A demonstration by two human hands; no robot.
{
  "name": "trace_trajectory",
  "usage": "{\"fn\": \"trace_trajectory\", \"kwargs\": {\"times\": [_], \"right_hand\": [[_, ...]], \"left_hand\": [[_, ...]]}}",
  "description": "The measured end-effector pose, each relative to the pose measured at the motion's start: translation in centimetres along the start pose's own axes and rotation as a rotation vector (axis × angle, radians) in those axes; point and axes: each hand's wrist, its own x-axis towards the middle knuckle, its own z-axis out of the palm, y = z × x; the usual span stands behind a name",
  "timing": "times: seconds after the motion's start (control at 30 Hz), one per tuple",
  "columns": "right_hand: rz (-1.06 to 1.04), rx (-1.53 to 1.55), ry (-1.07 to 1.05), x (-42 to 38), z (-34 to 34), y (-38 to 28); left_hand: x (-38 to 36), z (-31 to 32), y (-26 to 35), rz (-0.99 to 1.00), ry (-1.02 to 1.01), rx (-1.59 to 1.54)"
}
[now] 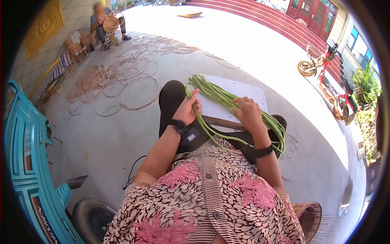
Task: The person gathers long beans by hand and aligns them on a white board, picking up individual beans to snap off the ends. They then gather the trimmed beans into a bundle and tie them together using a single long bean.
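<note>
Across the lap, in the head view, a bundle of long green beans (227, 101) lies on a white sheet (243, 91), running from about eleven o'clock down toward four o'clock, where its ends curl past the right knee. At the bundle's nine o'clock side, the left hand (187, 109) has its grip closed round a single long bean (203, 126), thumb on top; that bean rises above the fingers and trails down across the lap toward the patterned blouse (211, 195). Just to the three o'clock side of the left hand, the right hand (248, 114) rests flat on the bundle, fingers loosely curled over the beans; whether its grip has pinched any one bean, I cannot tell. Each wrist bears a dark band. A wooden strip (221, 122) crosses under the sheet between the hands. Farther off at ten o'clock, coils of pale cane (122, 73) sprawl over the concrete floor (113, 134), and beyond them another person (106, 24) sits with a woven basket. At two o'clock stands a red bicycle (329, 69); at eight o'clock, a blue vehicle (28, 162).
</note>
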Motion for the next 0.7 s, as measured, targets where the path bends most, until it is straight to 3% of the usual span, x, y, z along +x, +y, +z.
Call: {"fn": "trace_trajectory", "kwargs": {"times": [0.13,0.33,0.53,0.63,0.67,0.7], "right_hand": [[0.007,-0.061,0.023,1.7,4.6,0.6],[0.142,-0.018,-0.118,2.5,5.0,0.7],[0.065,-0.048,0.169,2.4,5.5,0.7],[0.322,0.249,0.241,2.6,4.5,-0.2],[0.275,0.245,0.322,2.6,4.7,0.3],[0.292,0.212,0.263,2.7,4.4,0.2]], "left_hand": [[0.3,0.1,-0.2,-0.017,0.054,0.102],[0.4,0.2,-0.2,-0.023,0.040,0.125],[0.6,-0.1,-0.2,-0.041,0.043,0.158],[0.5,-0.2,-0.4,-0.043,0.047,0.186],[0.5,0.0,-0.4,-0.038,0.047,0.195],[0.4,0.2,-0.4,-0.044,0.057,0.203]]}}
